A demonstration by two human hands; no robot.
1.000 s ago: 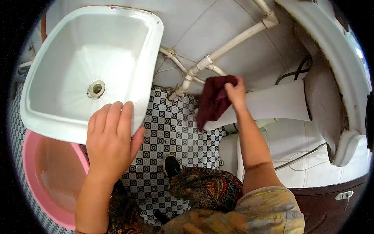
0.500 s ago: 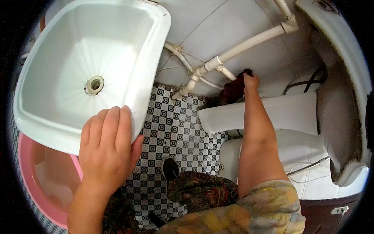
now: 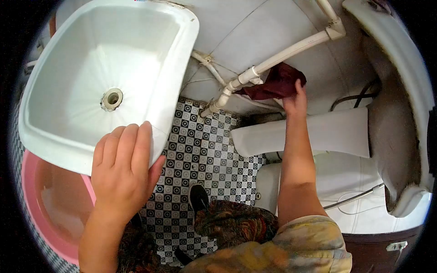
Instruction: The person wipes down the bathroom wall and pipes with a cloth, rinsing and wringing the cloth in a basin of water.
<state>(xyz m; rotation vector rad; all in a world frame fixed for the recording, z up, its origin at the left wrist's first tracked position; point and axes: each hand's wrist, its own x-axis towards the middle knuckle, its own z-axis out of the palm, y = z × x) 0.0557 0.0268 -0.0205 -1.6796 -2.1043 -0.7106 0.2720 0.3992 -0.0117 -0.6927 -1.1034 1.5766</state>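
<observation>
My left hand [image 3: 123, 168] lies over the near corner of a white washbasin [image 3: 59, 91], fingers on top of the rim and thumb down its outer side. The basin's drain hole [image 3: 112, 98] is uncovered. Reaching out to the right, my right hand [image 3: 296, 100] grips a dark red cloth [image 3: 275, 86]. The cloth is spread out behind and below the white pipe [image 3: 291, 54], by the tiled wall [image 3: 241, 32]. My right palm and part of the fingers are hidden from view.
A pink tub [image 3: 34, 191] of murky water stands beneath the basin at left. A white pedestal [image 3: 305, 132] lies under my right forearm. At far right is a grimy ceramic piece [image 3: 398, 113], with a dark hose [image 3: 353, 96] near it. Patterned tiles [image 3: 205, 141] cover the floor.
My right hand has lifted the cloth higher along the wall, up to the pipe, and the cloth now looks more spread out. My left hand stays on the basin rim.
</observation>
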